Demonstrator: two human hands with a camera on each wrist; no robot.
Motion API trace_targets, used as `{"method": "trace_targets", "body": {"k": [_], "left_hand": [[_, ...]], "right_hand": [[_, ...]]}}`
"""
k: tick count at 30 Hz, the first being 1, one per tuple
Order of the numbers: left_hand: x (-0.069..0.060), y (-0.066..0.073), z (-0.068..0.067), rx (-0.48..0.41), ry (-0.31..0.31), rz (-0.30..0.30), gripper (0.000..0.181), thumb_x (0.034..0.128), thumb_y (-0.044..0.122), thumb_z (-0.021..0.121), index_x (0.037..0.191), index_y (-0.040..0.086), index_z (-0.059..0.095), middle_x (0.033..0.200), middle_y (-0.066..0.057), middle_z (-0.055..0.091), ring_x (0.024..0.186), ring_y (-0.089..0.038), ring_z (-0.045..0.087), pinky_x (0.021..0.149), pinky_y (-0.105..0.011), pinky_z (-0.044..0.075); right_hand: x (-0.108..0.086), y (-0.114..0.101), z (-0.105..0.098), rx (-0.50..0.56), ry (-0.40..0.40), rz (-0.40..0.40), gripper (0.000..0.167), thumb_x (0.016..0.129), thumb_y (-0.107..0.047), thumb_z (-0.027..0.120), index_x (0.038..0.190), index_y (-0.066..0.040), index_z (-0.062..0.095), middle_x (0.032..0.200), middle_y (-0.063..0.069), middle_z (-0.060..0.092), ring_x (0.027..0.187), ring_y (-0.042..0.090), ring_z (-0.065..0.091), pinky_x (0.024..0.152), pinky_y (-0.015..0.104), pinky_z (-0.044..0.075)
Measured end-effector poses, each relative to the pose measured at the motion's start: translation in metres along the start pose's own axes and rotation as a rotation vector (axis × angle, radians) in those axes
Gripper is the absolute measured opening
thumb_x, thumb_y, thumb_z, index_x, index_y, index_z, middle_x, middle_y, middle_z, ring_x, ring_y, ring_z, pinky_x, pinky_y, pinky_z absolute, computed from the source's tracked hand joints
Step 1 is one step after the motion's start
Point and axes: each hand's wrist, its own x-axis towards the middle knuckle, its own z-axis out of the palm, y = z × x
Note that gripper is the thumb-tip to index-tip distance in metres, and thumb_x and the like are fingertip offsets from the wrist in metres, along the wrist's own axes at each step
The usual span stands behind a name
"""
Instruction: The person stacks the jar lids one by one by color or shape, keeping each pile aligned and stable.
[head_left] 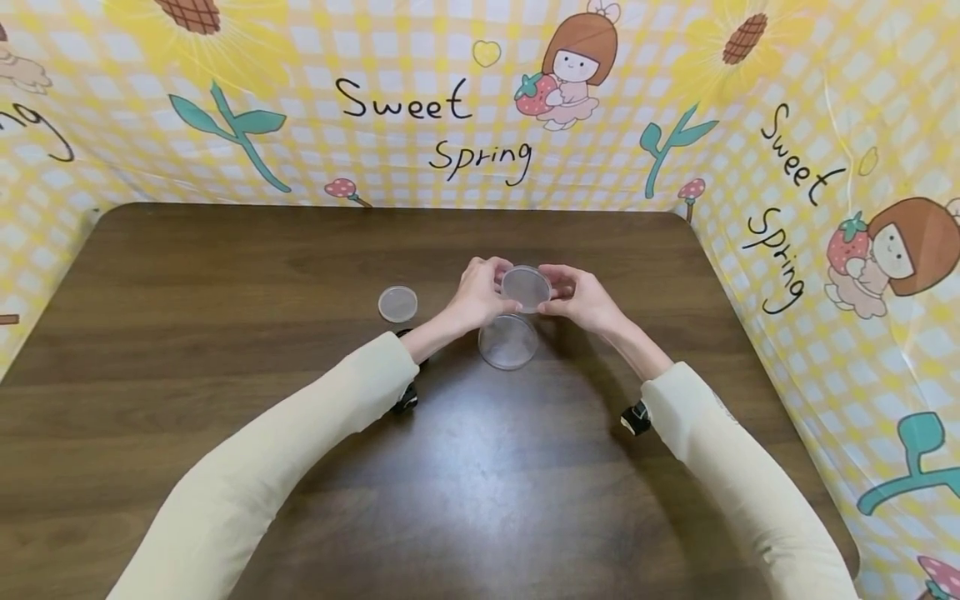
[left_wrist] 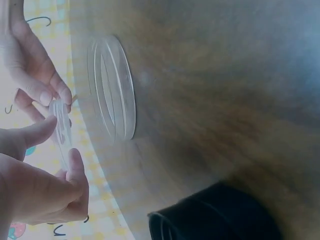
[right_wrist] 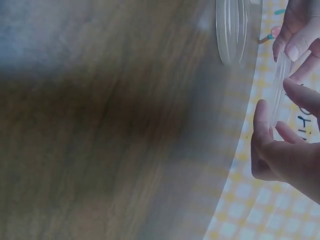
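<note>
Both hands hold a clear round petri dish (head_left: pixel 527 289) up off the table, tilted so that its flat face shows in the head view. My left hand (head_left: pixel 480 293) pinches its left rim between thumb and fingers, and my right hand (head_left: pixel 583 298) grips the right rim the same way. Seen edge-on in the left wrist view, the held dish (left_wrist: pixel 62 132) looks thin. A larger clear petri dish (head_left: pixel 507 346) lies on the table just below and nearer than the hands. To the left of my left hand sits a smaller clear petri dish (head_left: pixel 397 305).
The brown wooden table (head_left: pixel 300 250) has a rounded edge at the back. A yellow checked cloth (head_left: pixel 420 50) hangs behind it and along the sides. Black devices (head_left: pixel 635 418) are strapped at both wrists. A dark rounded object (left_wrist: pixel 215 215) fills the bottom of the left wrist view.
</note>
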Motion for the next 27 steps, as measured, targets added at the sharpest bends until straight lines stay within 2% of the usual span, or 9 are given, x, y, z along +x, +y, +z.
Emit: {"method": "trace_targets", "body": {"k": [5,12,21,25,27], "left_hand": [[-0.015,0.000,0.001,-0.011,0.013,0.000,0.064,0.0736,0.000,0.081,0.129,-0.003,0.050,0.116,-0.019,0.047,0.097,-0.027,0.059,0.082,-0.025,0.051],[-0.035,0.000,0.002,-0.001,0.003,0.023,0.063,0.0731,-0.002,0.081,0.129,-0.004,0.053,0.116,-0.022,0.047,0.096,-0.027,0.058,0.081,-0.026,0.051],[-0.052,-0.004,0.002,-0.045,0.035,-0.006,0.063,0.0705,-0.002,0.083,0.127,-0.001,0.055,0.113,-0.017,0.048,0.093,-0.025,0.059,0.079,-0.024,0.051],[-0.059,-0.009,0.006,-0.043,0.054,-0.003,0.063,0.0699,-0.003,0.083,0.127,-0.001,0.056,0.112,-0.018,0.049,0.091,-0.025,0.060,0.077,-0.023,0.052],[-0.062,-0.011,0.008,-0.030,0.060,0.001,0.062,0.0701,-0.002,0.083,0.127,-0.001,0.056,0.111,-0.018,0.050,0.090,-0.024,0.060,0.077,-0.024,0.052]], "right_hand": [[-0.009,0.001,0.006,-0.012,-0.023,-0.050,0.060,0.082,0.004,0.072,0.137,0.006,0.047,0.131,0.022,0.053,0.104,0.037,0.058,0.078,0.023,0.049],[-0.023,0.001,0.016,0.022,-0.052,-0.064,0.063,0.081,0.007,0.072,0.137,0.011,0.044,0.132,0.026,0.052,0.103,0.041,0.058,0.077,0.020,0.050],[-0.037,-0.002,0.030,-0.012,0.014,-0.127,0.060,0.078,0.008,0.074,0.133,0.006,0.050,0.117,0.022,0.044,0.094,0.029,0.061,0.075,0.025,0.053],[-0.041,-0.001,0.034,-0.062,0.026,-0.114,0.062,0.077,0.008,0.075,0.134,0.005,0.051,0.120,0.023,0.044,0.095,0.032,0.062,0.074,0.023,0.053],[-0.044,-0.005,0.036,-0.068,0.017,-0.108,0.062,0.077,0.009,0.075,0.134,0.008,0.050,0.120,0.026,0.044,0.097,0.036,0.062,0.078,0.028,0.054]]}}
